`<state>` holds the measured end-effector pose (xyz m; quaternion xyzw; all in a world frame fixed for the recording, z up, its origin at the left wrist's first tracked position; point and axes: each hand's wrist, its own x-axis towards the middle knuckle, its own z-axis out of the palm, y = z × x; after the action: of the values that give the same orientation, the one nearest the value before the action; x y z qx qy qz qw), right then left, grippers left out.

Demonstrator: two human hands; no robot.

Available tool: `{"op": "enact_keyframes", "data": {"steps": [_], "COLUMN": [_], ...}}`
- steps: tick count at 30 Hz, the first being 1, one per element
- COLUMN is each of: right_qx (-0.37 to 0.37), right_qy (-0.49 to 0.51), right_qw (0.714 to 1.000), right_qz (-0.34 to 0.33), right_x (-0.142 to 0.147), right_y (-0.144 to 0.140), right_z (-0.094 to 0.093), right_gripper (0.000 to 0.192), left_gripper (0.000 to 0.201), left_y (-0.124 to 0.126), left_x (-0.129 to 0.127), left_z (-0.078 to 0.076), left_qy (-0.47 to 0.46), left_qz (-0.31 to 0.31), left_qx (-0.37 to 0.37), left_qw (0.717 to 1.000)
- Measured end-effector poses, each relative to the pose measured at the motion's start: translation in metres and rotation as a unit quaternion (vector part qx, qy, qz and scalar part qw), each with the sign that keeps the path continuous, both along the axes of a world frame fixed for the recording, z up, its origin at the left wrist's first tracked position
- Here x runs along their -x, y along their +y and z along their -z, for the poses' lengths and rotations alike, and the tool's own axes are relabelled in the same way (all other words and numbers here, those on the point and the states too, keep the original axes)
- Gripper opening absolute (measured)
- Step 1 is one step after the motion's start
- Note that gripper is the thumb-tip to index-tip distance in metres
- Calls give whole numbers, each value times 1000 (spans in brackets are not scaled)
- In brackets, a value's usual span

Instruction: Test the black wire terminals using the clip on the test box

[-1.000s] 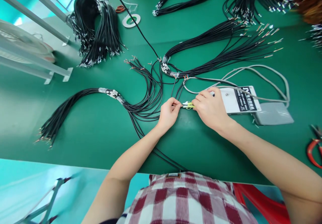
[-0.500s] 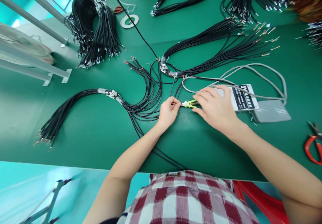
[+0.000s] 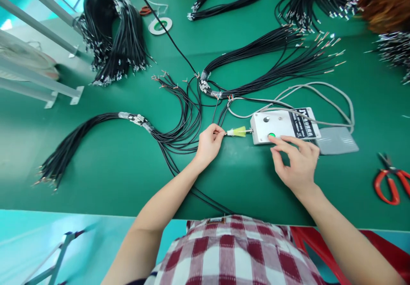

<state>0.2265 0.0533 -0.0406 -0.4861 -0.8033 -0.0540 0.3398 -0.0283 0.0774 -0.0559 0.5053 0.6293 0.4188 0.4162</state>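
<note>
- The left hand (image 3: 209, 143) has its fingers pinched shut on a thin black cable (image 3: 218, 113) end, holding it against the tip of the yellow nozzle (image 3: 238, 131) that sticks out at 9 o'clock from the white control box (image 3: 282, 125).
- The right hand (image 3: 296, 159) lies at 6 o'clock of that box, fingers spread open and gripping nothing; its forefinger tip rests just beside the green button (image 3: 271, 135) on the box top.
- No bin or tray shows; the cables lie loose in bundles on the green counter (image 3: 112, 165): one taped bundle (image 3: 92, 133) at 9 o'clock of the left hand, a heaped coil (image 3: 112, 33) at 11 o'clock, fanned bundles (image 3: 282, 59) at 1 o'clock.
- A grey foot pedal (image 3: 336, 141) sits touching the box at its 3 o'clock side; red-handled scissors (image 3: 389, 180) lie well apart at 3 o'clock.
- Half a second earlier the right hand covered the box and pinched the nozzle; it has since drawn back toward the body, baring the box top and its button. The left hand has kept its pinch in the same place.
</note>
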Motion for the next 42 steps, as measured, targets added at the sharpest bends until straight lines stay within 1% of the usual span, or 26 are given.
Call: {"op": "enact_keyframes", "data": {"steps": [2,5,10,14,16,18,20,21,23,24,25,26,27,28,29,30,31,32,33,34,35,36,39,42], "right_qx": [-11,-16,16,60,82,98,108,111,117,120,122,124,125,127,130,133,137,140,143,145,145,144,140,144], "right_qy": [0,8,60,77,79,79,84,88,98,104,109,113,118,122,124,127,128,130,131,133,133,134,136,144], "right_qw": [1000,1000,997,988,982,978,976,976,976,975,975,974,973,973,972,971,970,969,968,968,968,968,968,966], "right_qz": [-3,-15,-56,-123,-154,-168,-168,-164,-156,-154,-152,-152,-151,-151,-151,-152,-153,-155,-156,-157,-157,-157,-159,-158], "right_x": [-2,-5,-3,0,1,2,2,2,2,2,2,2,3,3,3,3,3,3,3,3,3,3,4,5], "right_y": [4,6,-10,-28,-32,-33,-32,-31,-30,-29,-29,-29,-28,-28,-28,-28,-28,-28,-28,-28,-28,-28,-29,-29], "right_z": [1,0,-5,6,15,21,24,25,25,25,25,25,25,25,25,25,25,25,25,25,25,25,25,24], "right_gripper": [19,20,19,19,21,22,23,23,23,24,24,24,24,24,24,24,24,24,25,25,25,24,23,22], "left_gripper": [7,9,12,16,16,15,14,12,10,15,21,21,14,9,9,11,10,9,9,9,8,7,8,12], "left_y": [-4,-9,-15,-14,-6,10,31,40,47,42,32,16,-4,-26,-49,-71,-90,-104,-114,-120,-123,-122,-115,-109], "left_x": [2,8,16,18,27,45,67,77,87,85,79,70,57,44,31,19,10,4,0,-2,-1,0,3,4], "left_z": [-1,-5,-19,-30,-34,-41,-53,-60,-75,-81,-85,-87,-86,-83,-79,-74,-68,-63,-58,-55,-53,-53,-57,-61], "left_qy": [4,-19,-87,-100,-83,-80,-106,-116,-113,-91,-58,10,79,131,173,219,288,339,367,381,377,362,309,222], "left_qz": [-1,-13,-23,-25,-35,-70,-132,-175,-231,-229,-195,-96,67,262,440,564,602,620,624,616,609,599,550,499], "left_qx": [-2,-1,7,-2,-25,-42,-51,-69,-120,-145,-163,-168,-135,-92,-54,-38,-29,-19,-8,5,23,41,82,136], "left_qw": [1000,1000,996,995,996,993,984,975,959,958,965,981,985,952,879,795,744,708,690,689,698,713,771,827]}}
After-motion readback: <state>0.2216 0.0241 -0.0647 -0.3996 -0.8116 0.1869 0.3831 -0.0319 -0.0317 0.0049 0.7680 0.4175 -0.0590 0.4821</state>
